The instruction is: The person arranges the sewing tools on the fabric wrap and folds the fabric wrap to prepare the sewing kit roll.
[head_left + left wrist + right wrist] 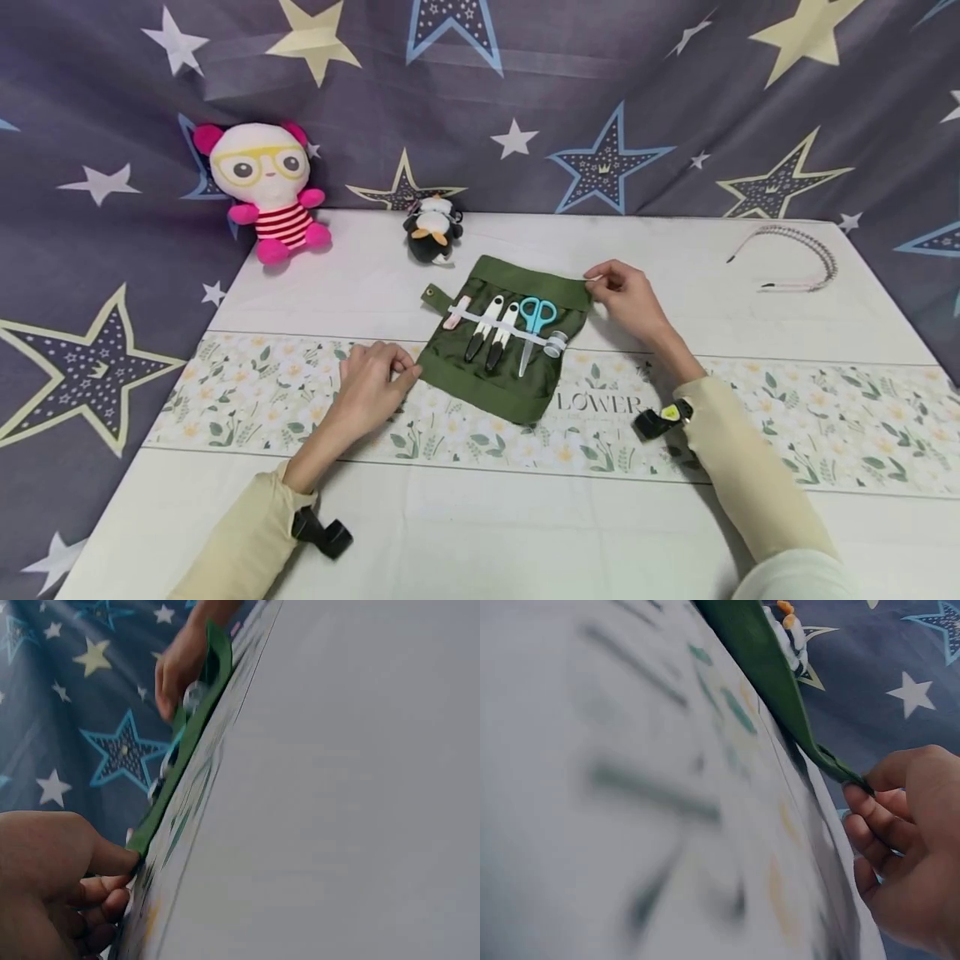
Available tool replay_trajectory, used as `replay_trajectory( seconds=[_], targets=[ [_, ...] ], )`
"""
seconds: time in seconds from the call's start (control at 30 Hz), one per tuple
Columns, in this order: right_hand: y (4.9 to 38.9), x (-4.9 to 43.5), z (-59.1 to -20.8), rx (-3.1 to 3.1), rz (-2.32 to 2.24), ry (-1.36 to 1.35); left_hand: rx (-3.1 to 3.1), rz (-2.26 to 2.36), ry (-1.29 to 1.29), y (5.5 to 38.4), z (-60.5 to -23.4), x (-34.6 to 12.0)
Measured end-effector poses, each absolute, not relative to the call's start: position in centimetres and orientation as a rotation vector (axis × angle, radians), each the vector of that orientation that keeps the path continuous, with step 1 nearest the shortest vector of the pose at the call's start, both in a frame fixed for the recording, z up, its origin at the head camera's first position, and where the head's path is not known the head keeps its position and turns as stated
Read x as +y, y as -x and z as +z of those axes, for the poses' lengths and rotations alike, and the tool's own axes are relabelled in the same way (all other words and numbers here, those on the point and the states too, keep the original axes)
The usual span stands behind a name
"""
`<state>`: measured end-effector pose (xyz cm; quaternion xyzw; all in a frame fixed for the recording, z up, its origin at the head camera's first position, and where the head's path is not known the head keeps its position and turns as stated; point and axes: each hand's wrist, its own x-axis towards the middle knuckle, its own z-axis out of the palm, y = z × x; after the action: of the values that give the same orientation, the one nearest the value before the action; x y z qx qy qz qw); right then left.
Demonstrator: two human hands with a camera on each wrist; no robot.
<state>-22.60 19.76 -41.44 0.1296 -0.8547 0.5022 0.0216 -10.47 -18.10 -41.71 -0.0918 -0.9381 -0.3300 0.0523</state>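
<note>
A green fabric tool pouch (480, 387) lies unrolled on the table, slightly turned, with a snap tab at its left. Under its white elastic band sit blue-handled scissors (537, 317), two white-and-black tools (483, 329), a small pink-and-white item (457, 313) and small clear round pieces (555, 344). My left hand (371, 383) pinches the pouch's near left corner between thumb and fingers, as the left wrist view also shows. At the far right corner, my right hand (626, 296) pinches the green edge; in the right wrist view that corner rises off the table.
Behind the pouch sit a pink-and-white plush toy (281, 200) at left and a small penguin plush (432, 232). A headband (795, 258) lies at the back right. A floral strip (262, 392) crosses the white table, and a star-patterned curtain (525, 100) hangs behind.
</note>
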Motion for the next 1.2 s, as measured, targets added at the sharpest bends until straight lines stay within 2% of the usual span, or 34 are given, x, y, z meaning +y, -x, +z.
replay_trajectory(
  seconds=[0.37,0.7,0.97,1.2],
  targets=[
    [17.0,24.1,-40.9,-2.792,1.405,-0.455,-2.834,-1.090,0.283,17.5,-41.6,-17.0],
    [13.0,25.1,-40.8,-2.857,1.369,-0.580,-2.816,-1.071,0.232,22.5,-41.7,-14.0],
    [11.6,24.5,-40.7,-2.968,1.364,-0.630,-2.721,-1.150,0.172,23.8,-42.1,-12.6],
    [11.0,24.2,-40.2,-2.999,1.244,-0.717,-2.657,-1.127,0.226,23.2,-42.2,-12.3]
  ],
)
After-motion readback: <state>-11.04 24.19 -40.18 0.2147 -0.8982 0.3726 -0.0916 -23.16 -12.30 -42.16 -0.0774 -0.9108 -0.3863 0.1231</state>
